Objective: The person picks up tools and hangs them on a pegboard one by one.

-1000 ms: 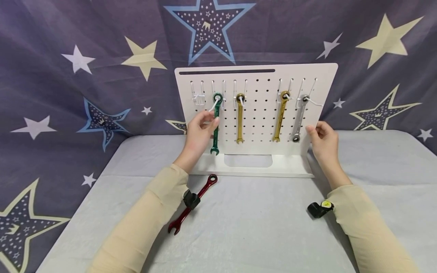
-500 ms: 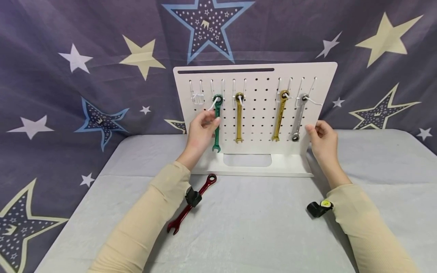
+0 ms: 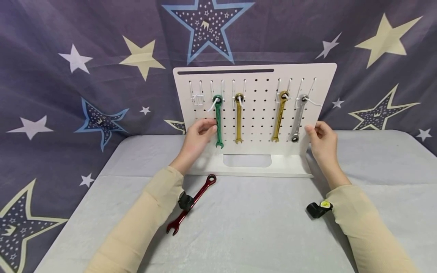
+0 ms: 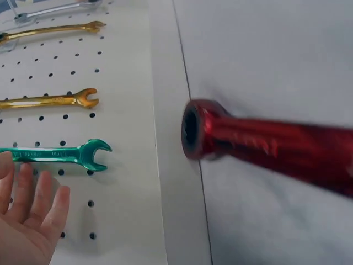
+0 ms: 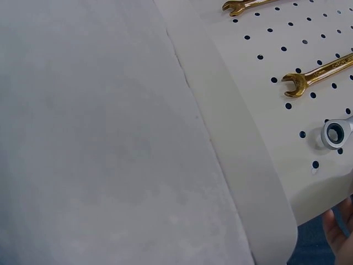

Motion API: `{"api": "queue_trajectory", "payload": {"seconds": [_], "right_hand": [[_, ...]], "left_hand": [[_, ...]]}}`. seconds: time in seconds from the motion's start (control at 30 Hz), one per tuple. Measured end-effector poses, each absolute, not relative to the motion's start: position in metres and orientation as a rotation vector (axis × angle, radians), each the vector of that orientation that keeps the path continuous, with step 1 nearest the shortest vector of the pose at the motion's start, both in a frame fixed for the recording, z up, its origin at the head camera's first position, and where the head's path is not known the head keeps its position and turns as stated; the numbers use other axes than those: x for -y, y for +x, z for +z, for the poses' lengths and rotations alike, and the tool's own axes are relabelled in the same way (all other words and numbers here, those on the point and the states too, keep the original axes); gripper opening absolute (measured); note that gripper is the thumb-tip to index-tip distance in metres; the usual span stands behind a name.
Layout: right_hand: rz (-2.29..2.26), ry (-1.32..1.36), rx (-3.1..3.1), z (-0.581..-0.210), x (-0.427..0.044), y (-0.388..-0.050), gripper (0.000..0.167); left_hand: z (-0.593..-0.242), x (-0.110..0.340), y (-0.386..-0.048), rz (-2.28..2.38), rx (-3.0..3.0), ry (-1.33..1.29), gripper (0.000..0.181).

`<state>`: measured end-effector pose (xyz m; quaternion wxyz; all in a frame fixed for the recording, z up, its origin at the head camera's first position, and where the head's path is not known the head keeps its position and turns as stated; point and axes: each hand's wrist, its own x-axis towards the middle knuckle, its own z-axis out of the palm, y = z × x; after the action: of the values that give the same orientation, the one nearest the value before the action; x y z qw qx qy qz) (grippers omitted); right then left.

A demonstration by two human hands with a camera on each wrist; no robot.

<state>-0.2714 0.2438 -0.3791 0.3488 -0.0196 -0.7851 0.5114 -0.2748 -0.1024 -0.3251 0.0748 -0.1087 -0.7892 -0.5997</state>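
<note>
A green combination wrench [image 3: 219,123] hangs by its ring end from a white hook on the white pegboard [image 3: 307,72]. My left hand [image 3: 196,140] is just left of its shaft, thumb and fingertips beside it; in the left wrist view the fingers [image 4: 41,201] are loosely extended and not wrapped round the wrench. At the board's right edge, my right hand [image 3: 324,143] grips the panel, thumb in front and fingers behind. Two gold wrenches [image 3: 239,123] and a silver wrench [image 3: 299,117] hang further right. A red wrench [image 3: 202,192] lies on the table below my left wrist.
A bare hook [image 3: 197,99] sits at the board's far left. The board's base [image 3: 208,167] has a raised front lip and a cutout. A grey cloth [image 3: 259,223] covers the table, and a star-patterned curtain [image 3: 112,26] hangs behind.
My left hand has let go of the green wrench and shifted slightly left and down. The wrench's lower end has swung right and up toward the board. The right hand stays put.
</note>
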Motion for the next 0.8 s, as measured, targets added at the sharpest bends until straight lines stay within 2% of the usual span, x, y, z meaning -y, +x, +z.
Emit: {"api": "queue_trajectory", "payload": {"seconds": [0.2, 0.57, 0.8], "right_hand": [[1.339, -0.064, 2.044, -0.378, -0.243, -0.271, 0.023], [1.335, -0.039, 2.028, -0.377, -0.241, -0.272, 0.023], [1.33, -0.053, 2.044, -0.379, -0.244, -0.271, 0.023]], "left_hand": [[-0.326, 0.117, -0.266, -1.725, 2.456, -0.368, 0.026], [-0.313, 0.152, -0.235, -1.391, 2.762, -0.647, 0.025], [-0.322, 0.169, -0.213, -1.152, 2.975, -0.669, 0.019]]}}
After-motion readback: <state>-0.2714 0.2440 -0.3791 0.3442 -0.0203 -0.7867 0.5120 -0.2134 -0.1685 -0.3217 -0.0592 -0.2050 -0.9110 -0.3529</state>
